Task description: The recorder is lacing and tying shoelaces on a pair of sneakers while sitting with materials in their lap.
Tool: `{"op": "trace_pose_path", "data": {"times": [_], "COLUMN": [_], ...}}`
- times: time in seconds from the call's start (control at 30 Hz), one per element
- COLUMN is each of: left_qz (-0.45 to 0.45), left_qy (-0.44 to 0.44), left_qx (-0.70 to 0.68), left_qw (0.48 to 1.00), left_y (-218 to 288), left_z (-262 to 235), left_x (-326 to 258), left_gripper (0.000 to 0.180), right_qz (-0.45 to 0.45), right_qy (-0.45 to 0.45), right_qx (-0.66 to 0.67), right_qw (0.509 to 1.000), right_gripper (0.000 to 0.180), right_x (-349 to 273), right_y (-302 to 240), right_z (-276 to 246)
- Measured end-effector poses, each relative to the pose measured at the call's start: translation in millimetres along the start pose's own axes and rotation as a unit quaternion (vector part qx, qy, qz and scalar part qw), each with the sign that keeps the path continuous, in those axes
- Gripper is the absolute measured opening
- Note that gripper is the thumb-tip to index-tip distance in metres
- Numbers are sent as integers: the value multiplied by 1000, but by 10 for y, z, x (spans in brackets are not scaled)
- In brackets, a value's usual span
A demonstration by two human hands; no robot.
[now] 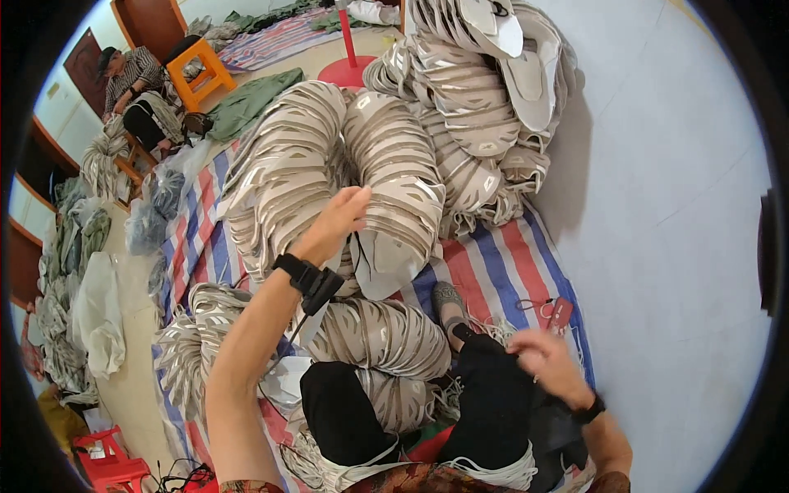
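My left hand (pixel 337 223) reaches forward over long curved stacks of beige shoe uppers. Its fingers look loosely stretched, with nothing visible in them, just over the gap between the left stack (pixel 288 156) and the middle stack (pixel 399 156); whether it touches them is unclear. A black strap with a small black device (pixel 311 281) is on that wrist. My right hand (pixel 549 366), slightly blurred, hovers above my right knee with thumb and fingers apart and nothing seen in it. White cords (pixel 501 470) lie across my lap.
More upper stacks (pixel 468 107) pile at the back right, others (pixel 378 337) by my legs. Beneath is a striped sheet (pixel 514 255), with a red tag-like item (pixel 560 314) on it. An orange stool (pixel 197 74) and a seated person (pixel 136 78) are far left; a red stool (pixel 111 460) stands near left.
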State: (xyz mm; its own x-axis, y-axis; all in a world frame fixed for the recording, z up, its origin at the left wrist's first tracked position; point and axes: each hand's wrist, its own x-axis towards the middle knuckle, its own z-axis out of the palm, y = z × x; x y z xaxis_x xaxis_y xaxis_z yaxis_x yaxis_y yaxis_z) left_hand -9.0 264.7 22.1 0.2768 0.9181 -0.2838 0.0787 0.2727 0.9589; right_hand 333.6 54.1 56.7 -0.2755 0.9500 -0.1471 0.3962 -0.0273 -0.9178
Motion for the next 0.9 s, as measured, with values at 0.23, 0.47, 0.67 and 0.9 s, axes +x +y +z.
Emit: {"op": "trace_pose_path", "data": {"times": [0.23, 0.47, 0.67, 0.9], "left_qz": [8, 22, -12, 26], "left_qy": [155, 75, 80, 44], "left_qx": [44, -57, -93, -152], "left_qw": [987, 995, 992, 987], "left_y": [-97, -471, -597, -374], "left_z": [232, 239, 32, 140], "left_x": [396, 1008, 1086, 686], "left_gripper": [72, 93, 101, 100], "right_qz": [-2, -193, 103, 119], "right_qy": [-62, -13, -49, -58], "right_qx": [-43, -24, 442, 444], "right_qw": [997, 981, 890, 886], "right_gripper": [33, 56, 66, 65], "right_x": [1259, 2621, 3178, 2997], "right_y": [704, 2002, 1201, 922], "right_z": [-412, 79, 512, 439]}}
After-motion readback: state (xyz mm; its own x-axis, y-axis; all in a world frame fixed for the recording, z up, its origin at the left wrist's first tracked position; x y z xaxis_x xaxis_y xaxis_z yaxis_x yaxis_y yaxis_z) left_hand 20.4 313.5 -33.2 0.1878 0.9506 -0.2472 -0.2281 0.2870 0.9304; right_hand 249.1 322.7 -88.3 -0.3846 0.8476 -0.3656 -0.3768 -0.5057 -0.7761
